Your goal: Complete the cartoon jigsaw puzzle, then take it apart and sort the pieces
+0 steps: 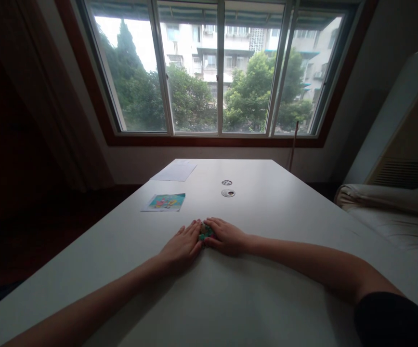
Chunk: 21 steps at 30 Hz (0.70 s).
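A small heap of green and multicoloured pieces (206, 233), like jigsaw puzzle pieces, lies on the white table (259, 299) between my two hands. My left hand (183, 245) lies palm down along the heap's left side, fingers stretched out and thumb against its near edge. From the right, my right hand (228, 236) curves about the heap, its fingers at the far side and its thumb at the near side. Both hands touch the pieces and partly hide them. Beyond my left hand lies a colourful cartoon picture sheet (165, 202).
White paper (176, 171) lies at the table's far left. Two round inserts (228, 193) sit in the tabletop beyond my hands. To the right stands a pale sofa (378, 217). A stick (294, 144) leans by the window at the far end.
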Available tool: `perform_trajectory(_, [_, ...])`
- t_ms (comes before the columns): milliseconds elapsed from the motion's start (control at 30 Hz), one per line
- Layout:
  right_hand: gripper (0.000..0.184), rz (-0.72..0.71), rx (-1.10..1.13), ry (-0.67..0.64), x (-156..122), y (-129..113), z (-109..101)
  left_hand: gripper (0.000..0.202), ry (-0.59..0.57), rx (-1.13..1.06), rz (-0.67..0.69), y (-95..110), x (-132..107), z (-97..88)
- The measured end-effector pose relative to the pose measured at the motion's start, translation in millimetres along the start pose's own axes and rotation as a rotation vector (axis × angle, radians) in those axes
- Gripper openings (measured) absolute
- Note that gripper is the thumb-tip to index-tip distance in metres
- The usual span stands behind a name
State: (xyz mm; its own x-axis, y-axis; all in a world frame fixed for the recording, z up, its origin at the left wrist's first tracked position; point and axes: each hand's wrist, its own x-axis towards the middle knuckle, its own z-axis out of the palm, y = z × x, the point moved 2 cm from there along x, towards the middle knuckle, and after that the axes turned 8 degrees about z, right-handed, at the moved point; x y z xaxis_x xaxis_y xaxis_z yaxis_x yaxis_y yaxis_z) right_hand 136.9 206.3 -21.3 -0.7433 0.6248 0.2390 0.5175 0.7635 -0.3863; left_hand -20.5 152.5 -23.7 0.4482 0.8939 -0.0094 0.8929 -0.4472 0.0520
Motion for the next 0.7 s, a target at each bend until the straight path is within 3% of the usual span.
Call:
perform_trajectory(400, [0.051,0.109,0.002,0.003,-69,5,-32,0.060,0.034,-0.093,0.102,65,11,-4.3])
perform_trajectory(700, [0.043,0.093,0.012,0.031,-69,1,-34,0.061,0.075,-0.228,0.101,63,8,-6.5])
